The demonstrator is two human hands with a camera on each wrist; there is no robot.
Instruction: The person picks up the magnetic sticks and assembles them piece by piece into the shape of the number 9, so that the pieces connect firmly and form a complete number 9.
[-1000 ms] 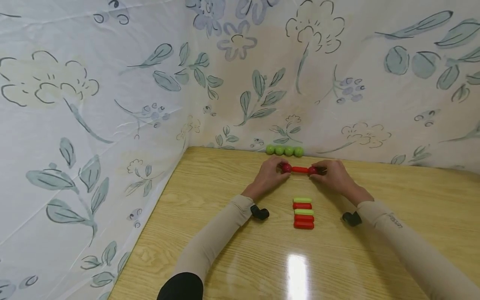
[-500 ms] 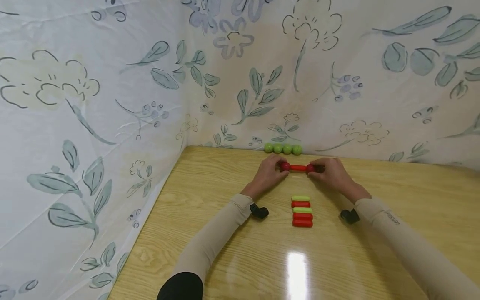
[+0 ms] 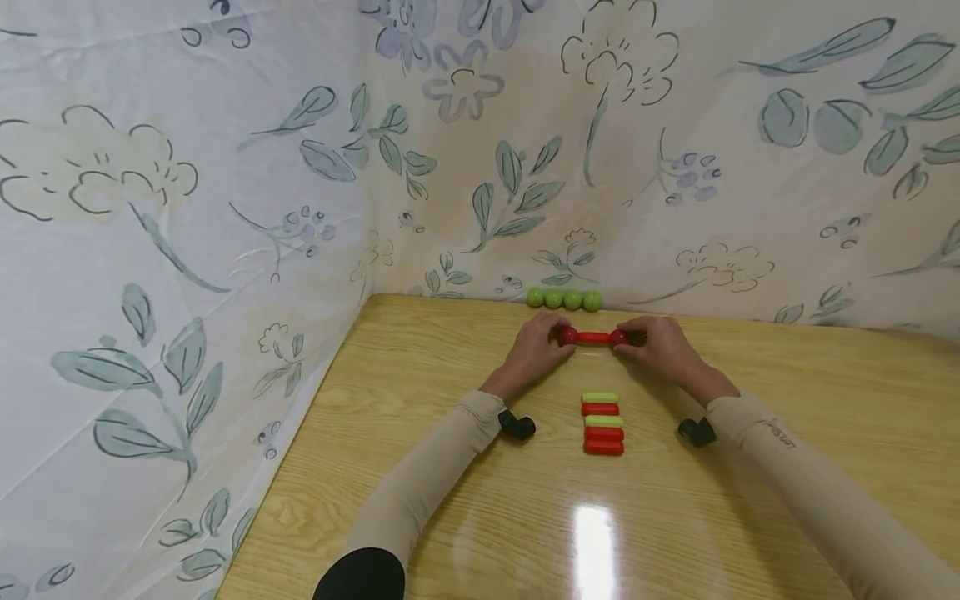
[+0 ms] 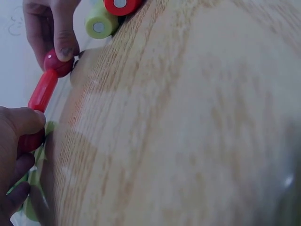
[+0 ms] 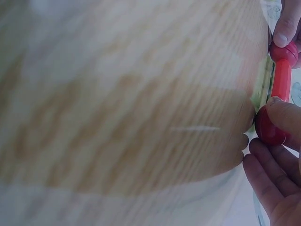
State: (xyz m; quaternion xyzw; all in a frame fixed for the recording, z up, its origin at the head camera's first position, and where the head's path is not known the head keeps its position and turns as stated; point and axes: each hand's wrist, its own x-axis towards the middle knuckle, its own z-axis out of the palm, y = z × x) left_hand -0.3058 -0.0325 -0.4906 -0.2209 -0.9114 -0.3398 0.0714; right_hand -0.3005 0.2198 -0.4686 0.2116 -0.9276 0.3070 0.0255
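Observation:
A short red stick (image 3: 594, 337) with a dark red ball at each end spans the space between my hands, near the table's back. My left hand (image 3: 534, 346) pinches the left ball (image 3: 569, 335) between thumb and fingers. The right ball (image 3: 618, 337) is pinched by my right hand (image 3: 660, 346). In the left wrist view, the stick (image 4: 43, 89) meets both balls. The right wrist view shows my right thumb on its ball (image 5: 269, 129), with other fingers spread below it. Whether the piece touches the table cannot be told.
Several green balls (image 3: 564, 299) stand in a row against the flowered backdrop (image 3: 465, 183). Closer to me, several red and yellow-green sticks (image 3: 602, 422) lie side by side on the wooden table (image 3: 450, 492). Light glares off the front of the tabletop.

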